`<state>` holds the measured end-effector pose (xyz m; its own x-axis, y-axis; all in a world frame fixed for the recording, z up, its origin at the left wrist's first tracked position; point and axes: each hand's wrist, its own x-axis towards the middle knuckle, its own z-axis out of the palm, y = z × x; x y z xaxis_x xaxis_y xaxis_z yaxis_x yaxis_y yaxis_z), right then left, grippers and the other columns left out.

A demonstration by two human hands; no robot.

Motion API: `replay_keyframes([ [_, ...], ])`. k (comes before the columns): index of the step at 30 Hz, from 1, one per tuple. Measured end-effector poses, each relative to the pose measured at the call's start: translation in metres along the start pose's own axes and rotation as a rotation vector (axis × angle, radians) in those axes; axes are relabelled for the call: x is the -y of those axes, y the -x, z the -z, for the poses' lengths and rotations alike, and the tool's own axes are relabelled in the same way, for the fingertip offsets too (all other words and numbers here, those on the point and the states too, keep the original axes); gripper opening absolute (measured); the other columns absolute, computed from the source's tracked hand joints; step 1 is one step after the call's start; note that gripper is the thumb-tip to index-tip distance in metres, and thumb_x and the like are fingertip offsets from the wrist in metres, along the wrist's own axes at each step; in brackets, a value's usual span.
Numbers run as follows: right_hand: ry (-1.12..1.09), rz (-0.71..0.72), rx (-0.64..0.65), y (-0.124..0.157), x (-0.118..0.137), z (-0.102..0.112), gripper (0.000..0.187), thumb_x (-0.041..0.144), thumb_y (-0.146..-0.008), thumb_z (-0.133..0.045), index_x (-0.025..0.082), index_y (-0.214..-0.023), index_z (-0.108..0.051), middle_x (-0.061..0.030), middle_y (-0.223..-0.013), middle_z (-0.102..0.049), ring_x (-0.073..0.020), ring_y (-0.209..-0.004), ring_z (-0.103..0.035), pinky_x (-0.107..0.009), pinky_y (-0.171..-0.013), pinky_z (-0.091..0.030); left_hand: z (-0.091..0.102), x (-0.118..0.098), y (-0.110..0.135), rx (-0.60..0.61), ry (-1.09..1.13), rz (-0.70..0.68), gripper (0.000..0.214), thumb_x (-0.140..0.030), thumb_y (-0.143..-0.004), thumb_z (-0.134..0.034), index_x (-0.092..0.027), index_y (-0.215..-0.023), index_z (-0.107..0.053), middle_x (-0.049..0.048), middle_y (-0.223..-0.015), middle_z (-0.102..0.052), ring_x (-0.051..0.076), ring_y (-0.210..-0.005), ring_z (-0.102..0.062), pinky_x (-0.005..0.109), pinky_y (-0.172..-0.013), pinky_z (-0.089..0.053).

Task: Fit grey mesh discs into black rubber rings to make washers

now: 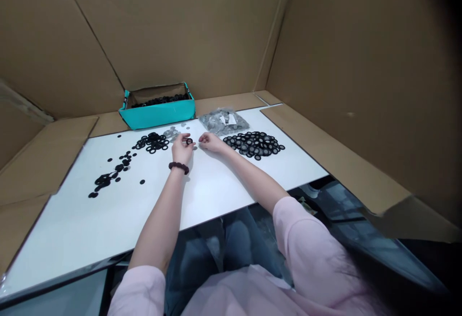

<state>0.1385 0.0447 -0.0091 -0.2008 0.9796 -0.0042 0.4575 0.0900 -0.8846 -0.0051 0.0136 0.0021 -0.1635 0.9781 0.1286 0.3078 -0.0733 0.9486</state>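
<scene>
My left hand [183,148], with a dark beaded band at the wrist, holds a small black ring [189,141] between its fingers over the white board. Just to the right, my right hand [211,142] has its thumb and fingertips pressed together; anything in them is too small to make out. Left of my left hand lies a heap of black rings [152,142], with a scatter of grey discs [172,133] behind it. A large pile of black rings with grey centres [255,144] spreads to the right of my right hand.
A teal box [159,113] full of black pieces stands at the back. Beside it lies a clear bag of grey discs [224,121]. Loose black discs [104,179] trail across the left of the white board [212,186]. Cardboard walls [187,32] enclose the back and sides.
</scene>
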Motion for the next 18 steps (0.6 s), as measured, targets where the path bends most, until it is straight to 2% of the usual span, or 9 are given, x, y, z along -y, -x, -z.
replay_keyframes([
  [3,-0.280,-0.068,-0.004,0.013,-0.010,0.006,0.004,0.016,-0.071,-0.062,0.016,-0.073,-0.059,0.0073,-0.047,-0.047,-0.0075,-0.043,-0.039,-0.019,-0.046,-0.034,0.001,0.002,-0.001,0.040,0.050,0.036,0.029,-0.011,-0.060,-0.070,-0.018,-0.085,-0.057,-0.0011,-0.077,-0.060,0.011,-0.064,-0.061,0.025,-0.066,-0.050],
  [8,-0.651,-0.142,0.116,0.029,-0.011,0.007,0.021,0.019,-0.063,-0.076,0.015,-0.074,-0.059,0.0036,-0.052,-0.055,-0.0074,-0.047,-0.049,-0.017,-0.045,-0.041,-0.001,-0.001,0.003,0.169,0.123,0.075,0.026,-0.007,-0.067,-0.061,-0.017,-0.092,-0.057,-0.0030,-0.066,-0.060,0.012,-0.060,-0.064,0.023,-0.060,-0.050],
  [11,-0.728,-0.158,0.099,0.029,-0.006,-0.001,0.027,0.016,-0.063,-0.079,0.014,-0.081,-0.058,0.0011,-0.054,-0.061,-0.0078,-0.047,-0.052,-0.017,-0.045,-0.042,-0.002,-0.003,0.005,0.220,0.091,0.093,0.029,-0.003,-0.069,-0.058,-0.016,-0.094,-0.053,-0.0047,-0.057,-0.059,0.012,-0.056,-0.063,0.021,-0.057,-0.048],
  [14,-0.724,-0.166,0.112,0.028,-0.005,-0.005,0.030,0.016,-0.063,-0.081,0.012,-0.086,-0.062,-0.0012,-0.056,-0.064,-0.0081,-0.046,-0.052,-0.018,-0.043,-0.041,-0.001,-0.003,0.007,0.285,0.031,0.107,0.025,-0.002,-0.070,-0.058,-0.017,-0.087,-0.048,-0.0059,-0.051,-0.058,0.011,-0.048,-0.059,0.020,-0.052,-0.045],
  [18,-0.655,-0.139,0.131,0.028,-0.010,-0.005,0.025,0.020,-0.062,-0.082,0.009,-0.078,-0.067,-0.0026,-0.056,-0.065,-0.0064,-0.042,-0.050,-0.018,-0.042,-0.040,0.002,-0.004,0.010,0.448,-0.001,0.092,0.018,-0.001,-0.074,-0.053,-0.017,-0.079,-0.048,-0.0048,-0.049,-0.058,0.009,-0.043,-0.057,0.019,-0.048,-0.041],
])
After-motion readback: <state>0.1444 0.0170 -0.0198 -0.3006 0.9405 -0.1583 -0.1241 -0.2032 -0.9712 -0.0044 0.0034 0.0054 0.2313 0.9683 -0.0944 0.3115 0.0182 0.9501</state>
